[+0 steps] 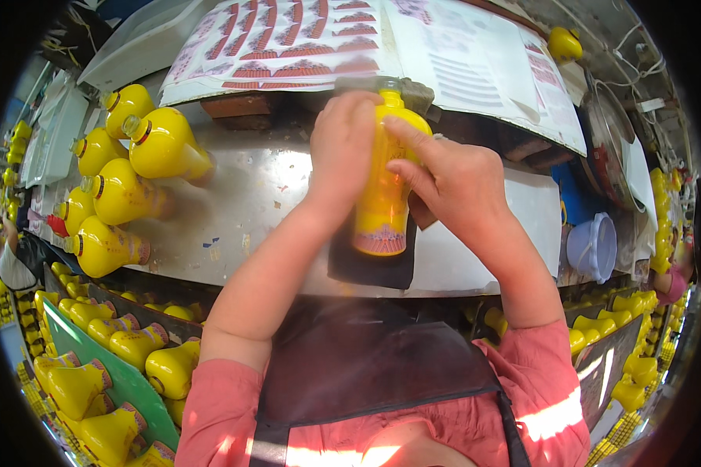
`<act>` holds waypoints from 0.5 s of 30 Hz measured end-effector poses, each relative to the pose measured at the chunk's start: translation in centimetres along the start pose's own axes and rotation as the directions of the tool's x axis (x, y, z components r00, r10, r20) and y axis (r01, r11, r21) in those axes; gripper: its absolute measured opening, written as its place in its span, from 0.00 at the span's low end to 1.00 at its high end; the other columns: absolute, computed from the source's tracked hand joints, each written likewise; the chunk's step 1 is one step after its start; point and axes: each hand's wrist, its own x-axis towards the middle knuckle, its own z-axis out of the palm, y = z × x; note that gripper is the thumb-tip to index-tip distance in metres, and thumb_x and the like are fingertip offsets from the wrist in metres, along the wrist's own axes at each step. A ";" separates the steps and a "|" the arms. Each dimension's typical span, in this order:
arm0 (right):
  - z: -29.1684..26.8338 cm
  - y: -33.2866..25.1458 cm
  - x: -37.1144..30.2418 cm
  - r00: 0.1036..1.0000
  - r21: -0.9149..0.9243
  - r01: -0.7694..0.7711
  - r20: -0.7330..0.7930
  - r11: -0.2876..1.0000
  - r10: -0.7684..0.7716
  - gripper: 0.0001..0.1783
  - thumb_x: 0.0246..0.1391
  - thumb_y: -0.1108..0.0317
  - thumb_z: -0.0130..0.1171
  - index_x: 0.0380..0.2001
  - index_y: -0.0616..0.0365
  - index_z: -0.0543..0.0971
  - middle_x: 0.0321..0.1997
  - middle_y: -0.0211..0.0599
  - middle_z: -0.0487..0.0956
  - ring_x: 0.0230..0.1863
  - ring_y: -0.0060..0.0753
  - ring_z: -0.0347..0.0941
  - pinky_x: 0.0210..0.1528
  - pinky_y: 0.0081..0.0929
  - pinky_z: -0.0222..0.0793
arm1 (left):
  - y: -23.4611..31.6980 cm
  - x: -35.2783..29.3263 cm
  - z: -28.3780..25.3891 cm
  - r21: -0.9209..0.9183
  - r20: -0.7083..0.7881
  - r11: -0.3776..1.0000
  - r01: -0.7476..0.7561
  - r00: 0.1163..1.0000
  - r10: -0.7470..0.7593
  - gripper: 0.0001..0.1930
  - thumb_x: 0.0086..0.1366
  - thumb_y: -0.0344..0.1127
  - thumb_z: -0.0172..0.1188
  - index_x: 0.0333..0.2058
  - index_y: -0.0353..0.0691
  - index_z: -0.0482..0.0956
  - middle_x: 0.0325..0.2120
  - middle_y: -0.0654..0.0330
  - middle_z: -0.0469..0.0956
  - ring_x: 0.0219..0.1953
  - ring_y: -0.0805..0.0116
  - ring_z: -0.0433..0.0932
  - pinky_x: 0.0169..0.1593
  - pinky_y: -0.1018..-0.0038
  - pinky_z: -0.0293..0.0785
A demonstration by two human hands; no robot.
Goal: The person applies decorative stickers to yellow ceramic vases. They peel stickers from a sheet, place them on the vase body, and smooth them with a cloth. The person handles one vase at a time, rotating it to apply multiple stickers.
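Observation:
A yellow plastic bottle (383, 198) with a red patterned band at its base lies lengthwise on a dark pad (370, 265) on the metal worktable (241, 202). My left hand (343, 148) wraps its upper left side. My right hand (448, 183) presses on its right side, forefinger stretched across the shoulder. Both hands hold the same bottle. Its far end is partly hidden under my fingers.
Several yellow bottles (132, 167) lie on the table's left. Sheets of red and white labels (288, 43) lie at the far edge. A pale blue tub (592, 245) stands at right. More yellow bottles (109, 358) fill bins below left and right. Another person (8, 261) is at far left.

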 end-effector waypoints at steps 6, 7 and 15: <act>-0.3 0.9 0.6 0.987 0.042 -0.053 0.155 0.998 0.046 0.33 0.56 0.50 0.69 0.65 0.37 0.77 0.18 0.40 0.79 0.21 0.48 0.78 0.27 0.37 0.74 | 0.2 -1.5 0.5 0.064 -0.025 0.997 -0.049 0.998 0.051 0.19 0.77 0.45 0.51 0.54 0.34 0.75 0.47 0.54 0.78 0.49 0.63 0.76 0.55 0.69 0.72; -0.5 0.9 0.7 0.981 0.060 -0.088 0.180 0.994 0.076 0.33 0.56 0.51 0.69 0.65 0.37 0.77 0.18 0.40 0.79 0.21 0.49 0.78 0.27 0.37 0.75 | 0.2 -1.6 0.5 0.078 -0.024 0.995 -0.069 0.997 0.071 0.19 0.76 0.44 0.51 0.54 0.34 0.76 0.48 0.49 0.78 0.51 0.55 0.77 0.56 0.64 0.72; -1.1 1.3 1.1 0.910 0.345 -0.396 0.272 0.851 0.313 0.28 0.61 0.50 0.64 0.63 0.45 0.78 0.31 0.44 0.85 0.27 0.41 0.82 0.34 0.39 0.79 | 0.3 -1.7 0.2 0.054 -0.017 0.987 -0.154 0.988 0.155 0.20 0.78 0.44 0.46 0.54 0.34 0.77 0.50 0.48 0.77 0.52 0.55 0.77 0.57 0.64 0.72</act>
